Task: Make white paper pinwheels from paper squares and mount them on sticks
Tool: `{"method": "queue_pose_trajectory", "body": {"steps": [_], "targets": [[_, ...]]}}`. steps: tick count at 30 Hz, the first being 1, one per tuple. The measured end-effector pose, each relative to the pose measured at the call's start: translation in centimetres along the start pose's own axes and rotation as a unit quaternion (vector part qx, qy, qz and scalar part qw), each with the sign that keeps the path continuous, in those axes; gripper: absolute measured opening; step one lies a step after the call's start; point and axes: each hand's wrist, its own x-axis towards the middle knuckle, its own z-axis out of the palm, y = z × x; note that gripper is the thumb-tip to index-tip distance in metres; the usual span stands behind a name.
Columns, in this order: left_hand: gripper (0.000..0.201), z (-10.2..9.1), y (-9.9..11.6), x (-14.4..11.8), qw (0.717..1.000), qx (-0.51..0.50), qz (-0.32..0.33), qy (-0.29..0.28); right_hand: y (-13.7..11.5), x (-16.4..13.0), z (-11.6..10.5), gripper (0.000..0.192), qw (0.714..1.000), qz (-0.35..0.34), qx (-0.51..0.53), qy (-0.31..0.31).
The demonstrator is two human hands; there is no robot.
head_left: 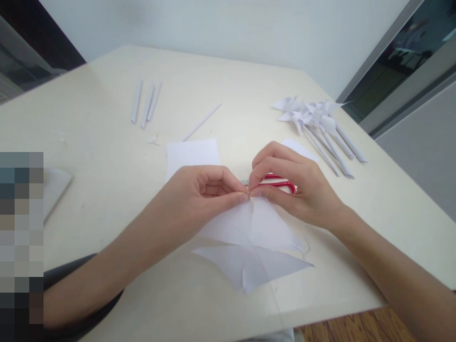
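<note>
My left hand [203, 194] and my right hand [295, 183] meet fingertip to fingertip above the table. Both pinch thumb against forefinger; whatever is between them is too small to make out. Just below lies a white paper piece [260, 259] with slits and pointed corners, its upper part partly covered by my fingers. A thin thread [261, 263] runs down across this paper towards the near table edge, and another loose strand curls by its right corner. Scissors with red handles [290, 184] lie behind my right fingers, their blades mostly hidden.
Several paper pinwheels [309, 114] on rolled sticks lie at the back right. Three paper tubes [137, 102] and a thinner stick [202, 122] are farther back. A white sheet [194, 154] lies behind my left hand, with paper scraps [154, 140] beyond it.
</note>
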Motion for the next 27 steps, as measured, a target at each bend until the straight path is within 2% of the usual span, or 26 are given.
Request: {"method": "queue_pose_trajectory", "body": {"steps": [4,8,10,15,18,21,24,26,27], "targets": [[0.018,-0.2,-0.7,0.3,0.999,-0.044,-0.011,-0.003,0.0,0.0,0.0,0.006,1.000,-0.002,0.015,-0.014],[0.011,-0.1,-1.3,0.5,0.996,-0.065,0.057,-0.014,-0.1,-0.1,0.2,0.005,1.000,-0.001,0.005,-0.028],[0.014,0.1,-1.4,0.5,0.994,-0.071,0.085,-0.010,-0.3,-0.1,0.4,0.007,0.999,0.012,-0.021,-0.033],[0.009,0.3,-1.9,0.9,0.994,-0.013,0.107,-0.014,-0.7,-0.2,1.1,0.009,0.994,0.030,-0.095,-0.049],[0.008,0.2,-2.0,1.0,0.997,-0.012,0.072,-0.010,-0.7,-0.1,0.8,0.010,0.994,0.084,-0.057,-0.032],[0.013,0.0,-1.9,1.0,0.997,-0.061,0.033,0.042,-0.2,-0.1,-0.2,0.014,0.981,0.194,0.015,-0.015],[0.014,-0.2,-1.7,1.0,0.990,-0.106,0.024,0.095,0.4,-0.1,-1.1,0.023,0.949,0.286,0.091,-0.095],[0.013,-0.3,-1.5,1.0,0.988,-0.104,0.022,0.115,0.7,-0.1,-1.3,0.021,0.936,0.295,0.122,-0.147],[0.014,-0.3,-1.4,1.1,0.989,-0.094,0.011,0.113,0.7,-0.1,-1.4,0.019,0.935,0.293,0.130,-0.153]]}}
